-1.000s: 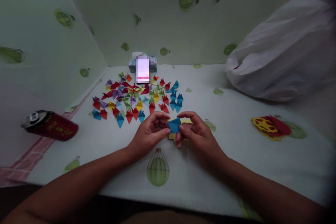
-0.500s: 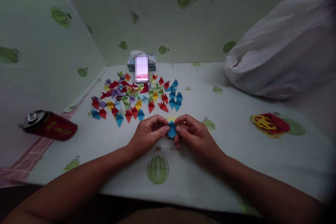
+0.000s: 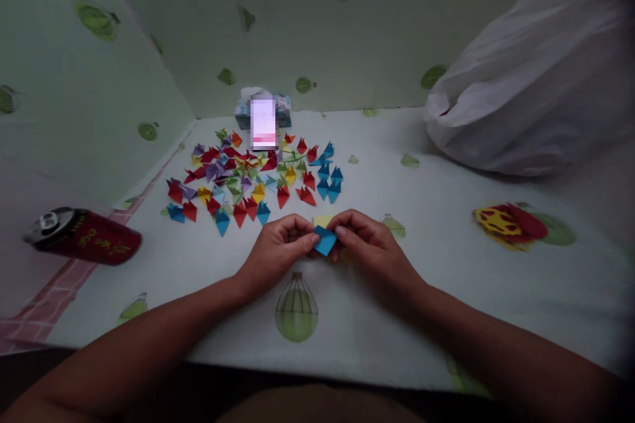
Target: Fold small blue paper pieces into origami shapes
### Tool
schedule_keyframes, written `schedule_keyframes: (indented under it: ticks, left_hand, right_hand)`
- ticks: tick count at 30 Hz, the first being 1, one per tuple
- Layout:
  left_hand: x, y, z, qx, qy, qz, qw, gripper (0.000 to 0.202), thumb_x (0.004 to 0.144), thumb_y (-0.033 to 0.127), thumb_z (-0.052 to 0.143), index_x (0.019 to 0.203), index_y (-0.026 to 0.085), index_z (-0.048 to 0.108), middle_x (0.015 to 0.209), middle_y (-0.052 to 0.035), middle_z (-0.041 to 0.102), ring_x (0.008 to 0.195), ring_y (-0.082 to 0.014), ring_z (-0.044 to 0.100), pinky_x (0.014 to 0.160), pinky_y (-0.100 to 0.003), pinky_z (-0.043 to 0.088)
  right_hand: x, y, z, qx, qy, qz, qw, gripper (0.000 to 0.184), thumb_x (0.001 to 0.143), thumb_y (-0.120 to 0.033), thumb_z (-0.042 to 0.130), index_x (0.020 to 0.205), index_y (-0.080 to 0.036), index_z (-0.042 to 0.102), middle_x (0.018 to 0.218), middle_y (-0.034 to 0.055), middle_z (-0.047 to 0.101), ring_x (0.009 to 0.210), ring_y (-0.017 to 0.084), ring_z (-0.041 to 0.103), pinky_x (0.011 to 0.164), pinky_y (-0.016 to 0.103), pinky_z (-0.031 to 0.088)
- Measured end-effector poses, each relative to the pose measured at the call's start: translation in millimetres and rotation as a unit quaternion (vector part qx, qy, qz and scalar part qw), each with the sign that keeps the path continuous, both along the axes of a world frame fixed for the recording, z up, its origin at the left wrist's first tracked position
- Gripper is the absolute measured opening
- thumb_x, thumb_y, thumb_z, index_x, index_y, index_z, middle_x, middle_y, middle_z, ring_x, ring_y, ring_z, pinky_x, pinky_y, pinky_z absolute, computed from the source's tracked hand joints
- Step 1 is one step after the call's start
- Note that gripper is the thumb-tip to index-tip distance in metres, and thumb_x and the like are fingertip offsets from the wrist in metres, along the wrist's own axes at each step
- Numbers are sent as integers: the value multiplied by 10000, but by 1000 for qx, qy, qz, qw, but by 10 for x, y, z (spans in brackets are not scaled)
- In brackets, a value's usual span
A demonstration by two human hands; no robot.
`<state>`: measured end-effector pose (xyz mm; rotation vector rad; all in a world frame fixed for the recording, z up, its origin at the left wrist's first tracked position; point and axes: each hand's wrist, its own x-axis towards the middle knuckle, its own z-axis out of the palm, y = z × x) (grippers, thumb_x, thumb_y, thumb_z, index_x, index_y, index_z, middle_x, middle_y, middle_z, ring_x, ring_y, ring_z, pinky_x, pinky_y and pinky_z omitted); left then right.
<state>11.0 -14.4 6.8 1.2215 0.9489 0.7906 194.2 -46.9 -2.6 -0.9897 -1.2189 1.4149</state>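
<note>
Presently, the left hand (image 3: 280,248) and the right hand (image 3: 372,244) are pinching a small blue paper piece (image 3: 325,242) between thumbs and fingers, inward of the front edge of the tabletop (image 3: 352,337), apparently above yellow paper (image 3: 323,219), while folded paper figures (image 3: 258,193) are lying toward the back left corner.

I have the left hand (image 3: 280,244) and the right hand (image 3: 367,241) pinching a small blue paper (image 3: 325,240) between them. Some yellow paper (image 3: 322,219) peeks out behind it. Farther back I see lots of little folded papers (image 3: 282,195), near a bright phone (image 3: 263,122). A red can (image 3: 89,236) is off to the left.
</note>
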Motion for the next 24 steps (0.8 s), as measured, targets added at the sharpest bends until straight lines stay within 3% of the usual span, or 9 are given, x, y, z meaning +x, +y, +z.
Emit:
schedule_keyframes:
  ticks: [9, 13, 18, 24]
  left_hand:
    - [10, -7, 0, 2, 6, 5, 1000, 202, 757, 281, 764, 788, 143, 620, 694, 8, 676, 615, -93, 635, 618, -207, 506]
    - [-3, 9, -11, -2, -5, 22, 1000, 203, 760, 284, 773, 796, 149, 625, 686, 18, 677, 608, -92, 646, 615, -200, 513]
    - [-27, 40, -56, -30, -25, 46, 998, 215, 768, 302, 780, 810, 153, 631, 705, 30, 676, 604, -86, 656, 608, -188, 507]
    - [-32, 44, -76, -43, -35, 29, 998, 239, 755, 319, 798, 817, 151, 640, 708, 25, 671, 602, -95, 653, 612, -203, 499]
  right_hand:
    - [1, 4, -11, -22, -4, 4, 1000, 123, 890, -290, 650, 861, -176, 615, 693, -14, 639, 623, 112, 595, 663, 271, 470]
    - [8, 11, -24, -5, 12, -8, 1000, 101, 917, -289, 610, 951, -195, 615, 722, -15, 626, 660, 127, 603, 686, 288, 486]
    - [27, 16, -17, 80, -63, -31, 994, 126, 858, -226, 678, 981, -219, 649, 900, 15, 611, 809, 149, 589, 723, 291, 481]
    - [37, 23, 19, 175, -167, -12, 970, 85, 880, -181, 645, 934, -229, 688, 915, 37, 609, 859, 176, 588, 745, 322, 479]
